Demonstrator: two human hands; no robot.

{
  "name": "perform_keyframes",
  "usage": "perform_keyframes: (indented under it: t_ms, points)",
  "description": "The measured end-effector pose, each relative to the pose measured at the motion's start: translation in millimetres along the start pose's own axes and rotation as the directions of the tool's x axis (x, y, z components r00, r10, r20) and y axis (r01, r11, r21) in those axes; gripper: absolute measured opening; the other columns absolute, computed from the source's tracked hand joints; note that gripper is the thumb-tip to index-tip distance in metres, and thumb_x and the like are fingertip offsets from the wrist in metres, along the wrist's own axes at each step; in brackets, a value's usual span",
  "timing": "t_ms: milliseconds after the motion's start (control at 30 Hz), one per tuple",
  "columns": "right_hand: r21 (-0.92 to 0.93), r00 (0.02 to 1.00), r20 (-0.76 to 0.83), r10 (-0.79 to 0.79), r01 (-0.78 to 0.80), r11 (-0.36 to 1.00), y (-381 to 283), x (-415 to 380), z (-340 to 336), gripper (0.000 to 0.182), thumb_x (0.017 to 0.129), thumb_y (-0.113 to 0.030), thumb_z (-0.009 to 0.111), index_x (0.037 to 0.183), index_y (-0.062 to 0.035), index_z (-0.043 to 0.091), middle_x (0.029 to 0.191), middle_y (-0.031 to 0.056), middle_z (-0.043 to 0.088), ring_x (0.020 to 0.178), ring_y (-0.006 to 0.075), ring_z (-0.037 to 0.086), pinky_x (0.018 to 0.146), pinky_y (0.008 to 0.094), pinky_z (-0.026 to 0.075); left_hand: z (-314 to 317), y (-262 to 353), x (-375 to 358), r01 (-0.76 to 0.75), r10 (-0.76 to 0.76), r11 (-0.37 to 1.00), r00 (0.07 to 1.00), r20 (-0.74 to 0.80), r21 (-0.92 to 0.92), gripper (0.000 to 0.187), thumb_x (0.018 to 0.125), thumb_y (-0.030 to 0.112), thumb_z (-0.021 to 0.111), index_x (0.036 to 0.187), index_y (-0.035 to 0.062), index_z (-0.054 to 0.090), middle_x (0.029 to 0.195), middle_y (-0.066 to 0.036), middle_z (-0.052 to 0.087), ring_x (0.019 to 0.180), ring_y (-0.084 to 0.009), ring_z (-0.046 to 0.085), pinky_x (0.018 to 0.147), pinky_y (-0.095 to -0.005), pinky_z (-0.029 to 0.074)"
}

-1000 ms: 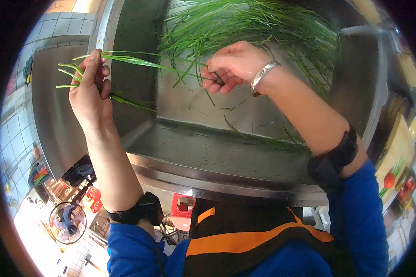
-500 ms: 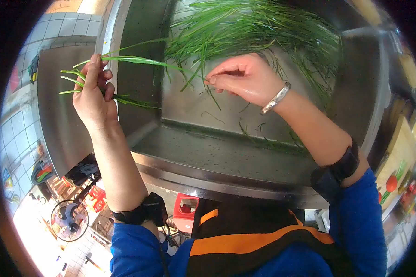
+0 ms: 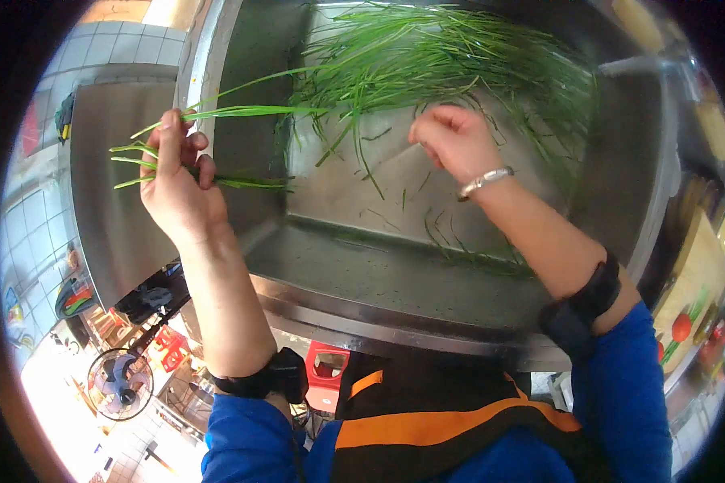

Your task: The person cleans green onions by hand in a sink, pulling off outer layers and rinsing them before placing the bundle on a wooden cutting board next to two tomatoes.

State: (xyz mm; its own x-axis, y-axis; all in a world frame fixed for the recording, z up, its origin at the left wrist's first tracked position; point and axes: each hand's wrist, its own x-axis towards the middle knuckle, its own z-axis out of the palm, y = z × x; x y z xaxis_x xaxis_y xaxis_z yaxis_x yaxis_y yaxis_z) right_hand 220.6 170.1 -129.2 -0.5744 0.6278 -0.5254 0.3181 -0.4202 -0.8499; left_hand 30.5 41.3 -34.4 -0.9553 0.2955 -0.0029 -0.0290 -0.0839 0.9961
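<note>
Item: sorting of chives at a steel sink (image 3: 427, 266), head view

Step in hand: gathering picked stalks, by the look of it. One small bunch is held aside while the other hand goes back to the heap.

Left hand (image 3: 177, 189): raised over the sink's left rim, fingers (image 3: 169, 133) closed around a bunch (image 3: 242, 109) of a few long green stalks. Tips fan out to the left; longer blades trail right, toward the heap.

Right hand (image 3: 455, 141): over the basin, at the near edge of the heap, fingers curled loosely inward. Whether they pinch a stalk cannot be told from this angle; nothing clearly hangs from them. Metal bangle (image 3: 485, 181) on the wrist.

Heap (image 3: 451, 56): large loose pile of chives across the far half of the basin. Stray bits (image 3: 467, 253) lie on the basin floor near the front wall.

Next move, judged: a fine pinch on a single stalk at the heap's edge, drawn clear without dragging its neighbours, then passed across to the held bunch

Also: fan (image 3: 117, 385), red stool (image 3: 326, 372) below
</note>
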Motion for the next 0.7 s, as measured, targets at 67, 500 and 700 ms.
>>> perform_keyframes:
  t_ms: [67,500,700]
  points:
    - [-0.615,0.913,0.274,-0.303,0.409,0.675,30,3,-20,0.013,0.064,-0.014,0.055,0.07,-0.0043,0.061,0.064,0.0037,0.059,0.057,0.0169,0.053,0.051,0.028,0.042,-10,4,3,0.022,-0.022,1.0,0.999,0.036,0.011,0.007,0.078,0.01,0.053,0.08,0.0034,0.053,0.074,-0.008,0.057,0.057,-0.0086,0.05,0.035,-0.0149,0.024]
    - [-0.709,0.626,0.705,-0.333,0.625,-0.327,0,27,29,0.032,0.066,-0.011,0.051,0.098,-0.0151,0.056,0.116,0.0071,0.044,0.117,0.0232,0.028,0.093,0.0495,0.023,-37,18,-1,0.417,-0.323,0.891,0.859,0.397,-0.176,0.015,0.086,0.013,0.032,0.09,0.0028,0.043,0.063,-0.001,0.031,0.057,-0.0126,0.033,0.062,-0.0271,0.032]
    - [-0.618,0.639,0.753,-0.157,0.606,-0.501,4,72,19,0.04,0.075,-0.022,0.047,0.115,-0.0267,0.043,0.13,-0.0034,0.027,0.124,0.0239,0.012,0.09,0.063,0.009,-41,25,-2,0.395,-0.312,0.909,0.856,0.412,-0.131,0.017,0.083,0.013,0.033,0.09,0.0023,0.044,0.059,0.001,0.03,0.05,-0.0102,0.03,0.05,-0.0242,0.028]
